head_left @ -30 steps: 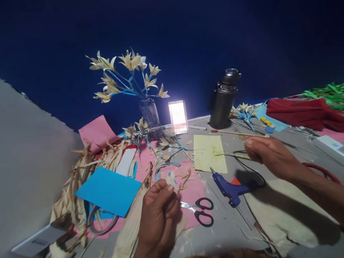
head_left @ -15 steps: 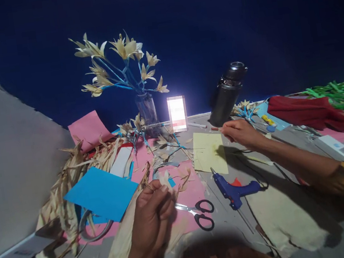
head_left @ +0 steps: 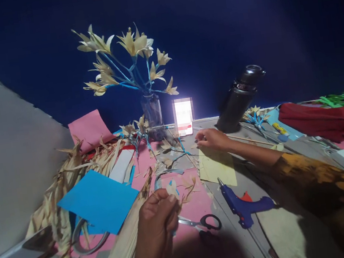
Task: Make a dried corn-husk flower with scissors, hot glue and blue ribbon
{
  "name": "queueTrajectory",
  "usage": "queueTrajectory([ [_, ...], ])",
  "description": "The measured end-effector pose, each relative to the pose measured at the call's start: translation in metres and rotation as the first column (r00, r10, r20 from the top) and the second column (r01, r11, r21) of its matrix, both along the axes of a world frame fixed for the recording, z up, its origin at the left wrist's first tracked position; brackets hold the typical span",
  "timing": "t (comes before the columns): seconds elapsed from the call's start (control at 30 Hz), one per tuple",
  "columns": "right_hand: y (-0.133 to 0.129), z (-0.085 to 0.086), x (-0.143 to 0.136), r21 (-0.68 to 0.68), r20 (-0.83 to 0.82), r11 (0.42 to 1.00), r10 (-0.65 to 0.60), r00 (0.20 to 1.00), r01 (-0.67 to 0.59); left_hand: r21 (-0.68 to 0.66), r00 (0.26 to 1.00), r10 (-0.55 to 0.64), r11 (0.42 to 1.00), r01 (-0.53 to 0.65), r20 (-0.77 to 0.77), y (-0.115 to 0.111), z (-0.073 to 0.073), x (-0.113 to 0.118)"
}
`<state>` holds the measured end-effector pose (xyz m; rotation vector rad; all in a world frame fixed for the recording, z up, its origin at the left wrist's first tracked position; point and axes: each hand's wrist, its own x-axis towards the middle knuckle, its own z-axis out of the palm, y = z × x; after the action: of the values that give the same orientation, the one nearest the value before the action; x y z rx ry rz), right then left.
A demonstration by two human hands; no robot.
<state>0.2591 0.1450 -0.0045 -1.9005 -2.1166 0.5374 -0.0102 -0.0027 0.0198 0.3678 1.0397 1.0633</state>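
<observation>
My left hand [head_left: 157,218] pinches a small pale dried-husk petal [head_left: 171,188] between thumb and fingertips, above pink paper. My right hand [head_left: 213,140] reaches over the far edge of a yellow paper sheet [head_left: 217,166], its fingers loosely bent and apart, with nothing visible in them. Close to those fingertips are a bright, blurred-out screen [head_left: 183,116] and a blue-wrapped stem [head_left: 185,150] with husk petals. Scissors [head_left: 212,222] with black handles lie just right of my left hand. A blue glue gun [head_left: 245,204] rests nearer me than the yellow sheet.
A clear vase [head_left: 152,112] of husk flowers [head_left: 134,44] stands at the back. To the right rise a dark flask [head_left: 238,98] and a red cloth [head_left: 321,125]. Dried husks [head_left: 62,191], a blue sheet [head_left: 100,201] and a grey tape ring [head_left: 89,238] lie at left.
My right hand has moved left, from beside the flask to near the bright screen, and its fingers have loosened. My left hand keeps the petal. The view has shifted slightly.
</observation>
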Motion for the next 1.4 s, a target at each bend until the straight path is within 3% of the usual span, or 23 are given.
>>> queueTrajectory([
  [0.33,0.013,-0.009,-0.012,-0.021,0.08,0.998,0.063,0.995,-0.061,-0.017,0.998,-0.07,0.997,0.07,-0.003,0.004,-0.01,-0.007],
  [0.47,-0.009,0.01,-0.015,0.038,0.052,0.988,0.145,0.988,-0.147,-0.009,0.992,-0.107,0.994,0.108,0.068,0.007,-0.014,-0.006],
  [0.57,-0.049,0.034,-0.024,0.151,0.018,0.959,0.238,0.971,-0.238,0.028,0.982,-0.148,0.989,0.146,0.117,0.007,-0.013,-0.002],
  [0.63,-0.082,0.049,-0.032,0.415,-0.003,0.833,0.405,0.914,-0.367,0.053,0.971,-0.191,0.981,0.186,0.14,0.004,-0.009,0.001],
  [0.7,-0.114,0.06,-0.04,0.578,0.058,0.706,0.464,0.884,-0.409,0.074,0.955,-0.244,0.969,0.234,0.167,0.0,-0.001,0.005],
  [0.83,-0.159,0.069,-0.047,0.611,0.156,0.619,0.518,0.841,-0.494,0.092,0.923,-0.32,0.947,0.308,0.215,-0.014,0.017,0.008],
  [1.0,-0.18,0.068,-0.046,0.713,0.275,0.429,0.556,0.784,-0.554,0.124,0.899,-0.382,0.924,0.363,0.216,-0.036,0.025,0.006],
  [1.2,-0.194,0.077,-0.055,0.753,0.343,0.327,0.546,0.765,-0.571,0.157,0.908,-0.373,0.925,0.347,0.193,-0.057,0.032,0.002],
  [1.4,-0.205,0.087,-0.062,0.754,0.39,0.278,0.539,0.747,-0.595,0.193,0.943,-0.311,0.939,0.286,0.118,-0.068,0.039,0.0],
])
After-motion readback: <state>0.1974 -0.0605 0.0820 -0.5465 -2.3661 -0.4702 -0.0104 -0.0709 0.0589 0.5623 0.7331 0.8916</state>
